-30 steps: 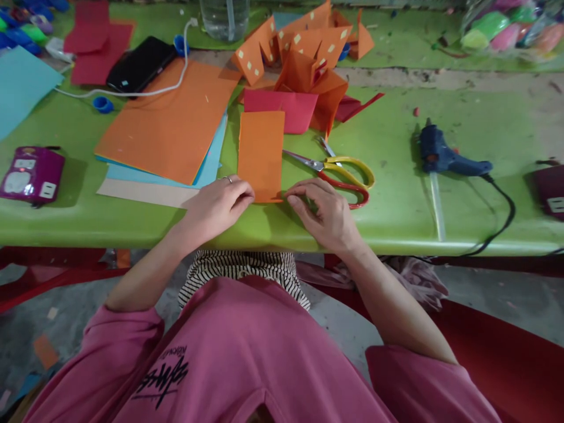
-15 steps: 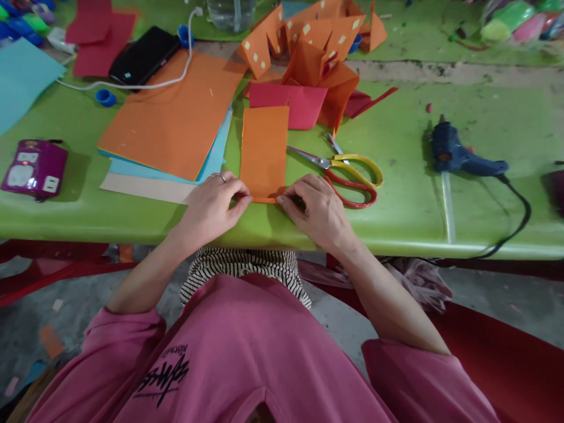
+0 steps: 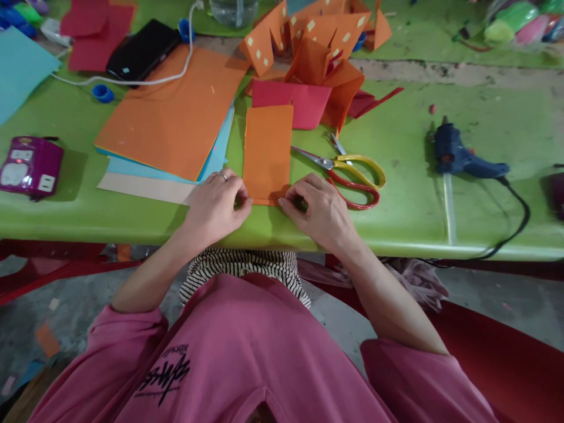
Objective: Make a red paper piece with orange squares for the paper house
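A small orange paper rectangle [image 3: 268, 150] lies flat in front of me, with a narrow strip folded along its near edge. My left hand [image 3: 218, 202] pinches the near left corner between thumb and forefinger; a ring shows on one finger. At the near right corner, my right hand [image 3: 316, 208] grips the fold the same way. Scissors [image 3: 358, 171] with one yellow and one red handle lie partly spread just beyond my right hand. Left of the rectangle, large orange sheets [image 3: 170, 117] rest on light blue sheets [image 3: 219, 150] and a pale sheet [image 3: 145, 187].
Folded orange pieces with pale squares [image 3: 324, 35] and a red paper piece [image 3: 308, 106] stand behind. At right lies a blue glue gun [image 3: 462, 155] with its cord. A purple power socket [image 3: 33, 167], a black phone-like device [image 3: 143, 51] and a white cable [image 3: 132, 82] are at left.
Both hands keep their pinch on the near edge of the orange paper, with barely any movement. The whole view has shifted slightly.
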`<state>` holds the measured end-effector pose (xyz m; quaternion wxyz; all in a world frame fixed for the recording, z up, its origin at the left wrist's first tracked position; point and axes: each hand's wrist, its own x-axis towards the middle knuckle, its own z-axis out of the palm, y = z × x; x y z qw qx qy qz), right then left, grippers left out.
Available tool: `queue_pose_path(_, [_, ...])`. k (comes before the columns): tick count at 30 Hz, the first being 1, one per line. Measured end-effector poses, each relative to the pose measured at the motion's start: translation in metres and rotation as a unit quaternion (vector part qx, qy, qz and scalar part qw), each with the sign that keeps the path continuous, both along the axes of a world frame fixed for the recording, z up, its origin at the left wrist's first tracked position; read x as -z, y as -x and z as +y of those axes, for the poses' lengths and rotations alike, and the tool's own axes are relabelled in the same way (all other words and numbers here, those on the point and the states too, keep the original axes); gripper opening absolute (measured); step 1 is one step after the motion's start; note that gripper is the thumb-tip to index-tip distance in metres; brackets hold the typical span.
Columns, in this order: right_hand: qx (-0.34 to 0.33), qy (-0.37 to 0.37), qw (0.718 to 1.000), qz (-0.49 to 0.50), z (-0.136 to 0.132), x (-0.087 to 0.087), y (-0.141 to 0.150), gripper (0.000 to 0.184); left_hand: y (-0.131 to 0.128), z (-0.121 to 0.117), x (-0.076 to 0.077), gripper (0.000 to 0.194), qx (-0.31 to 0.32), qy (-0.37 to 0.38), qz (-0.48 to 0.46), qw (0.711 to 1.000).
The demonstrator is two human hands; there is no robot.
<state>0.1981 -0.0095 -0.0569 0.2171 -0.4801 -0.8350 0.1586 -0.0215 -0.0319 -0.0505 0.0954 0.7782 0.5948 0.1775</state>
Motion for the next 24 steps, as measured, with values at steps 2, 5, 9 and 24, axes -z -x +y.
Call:
queue_pose_path(2, [0.001,0.007,1.000,0.004,0.000,0.000,0.000,0.013,0.000,0.000,0.000,0.012,-0.004,0.004,0.005,1.000])
queue_pose_path(5, [-0.001,0.017,1.000,0.009,0.001,-0.001,0.000,0.012,-0.001,0.000,0.000,0.013,-0.010,0.010,0.010,1.000])
queue_pose_path(9, [-0.001,0.022,1.000,0.008,0.001,0.000,0.000,0.012,-0.003,-0.003,-0.001,0.007,-0.017,0.001,0.026,1.000])
queue_pose_path(24, [-0.035,-0.064,0.997,-0.027,-0.016,0.000,-0.002,0.033,-0.012,-0.027,-0.003,0.031,0.159,-0.101,0.195,0.963])
